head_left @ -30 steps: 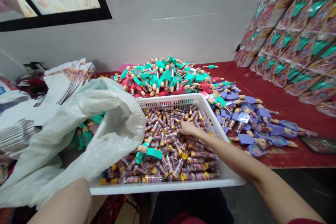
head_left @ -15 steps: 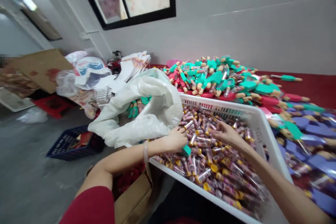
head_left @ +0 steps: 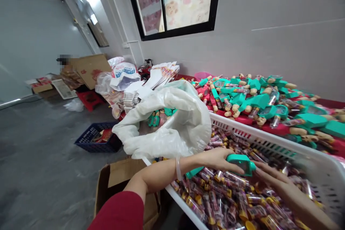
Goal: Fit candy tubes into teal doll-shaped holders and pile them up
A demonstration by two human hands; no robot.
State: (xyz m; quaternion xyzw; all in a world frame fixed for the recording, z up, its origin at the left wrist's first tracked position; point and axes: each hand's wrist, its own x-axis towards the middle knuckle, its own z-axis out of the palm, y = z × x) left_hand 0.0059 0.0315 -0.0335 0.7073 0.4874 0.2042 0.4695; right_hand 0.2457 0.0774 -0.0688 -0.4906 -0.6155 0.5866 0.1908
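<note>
My left hand grips a green plastic bottle-shaped case with a clear window, its narrow neck pointing right. At that neck is my right hand, fingers drawn together; what they hold, if anything, is hidden. Both hands are above a white slotted basket heaped with small clear tubes that have yellow caps and purplish contents. Another green piece lies on the tubes beneath my left wrist. Left of the basket's far end, a white plastic sack gapes, with green cases inside.
Green and red cases with beige ends are piled behind the basket along the wall. A cardboard box and a blue crate stand on the floor at left. Stacked white cards lie beyond the sack. Another person is far left.
The view has swung left. My left hand has lifted off the tubes with a green case, and my right hand has come up from the tubes to its neck.
</note>
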